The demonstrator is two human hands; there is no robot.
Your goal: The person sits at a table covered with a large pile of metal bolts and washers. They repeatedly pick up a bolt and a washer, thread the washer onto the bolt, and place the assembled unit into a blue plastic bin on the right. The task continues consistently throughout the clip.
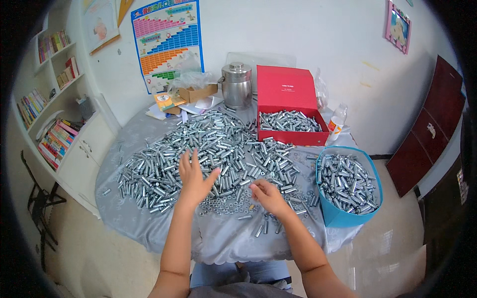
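Observation:
A wide heap of shiny metal sleeve-like cylinders (159, 171) covers the middle of the table. My left hand (194, 178) is over the heap's near side, its fingers spread and nothing in them. To its right, my right hand (267, 196) is low by the heap's near edge, fingers curled and pressed together. Whatever they pinch, if anything, is hidden. Between and below the hands lie many small metal rings (226, 204), which look like nuts or washers. A few single cylinders (259, 230) rest nearer to me on the cloth.
At the right edge of the table stands a blue bin (343, 218) full of cylinders. An open red box (293, 137) holding more is at the back, beside a plastic bottle (337, 121). Left of it are a steel pot (236, 87) and a cardboard box (198, 93).

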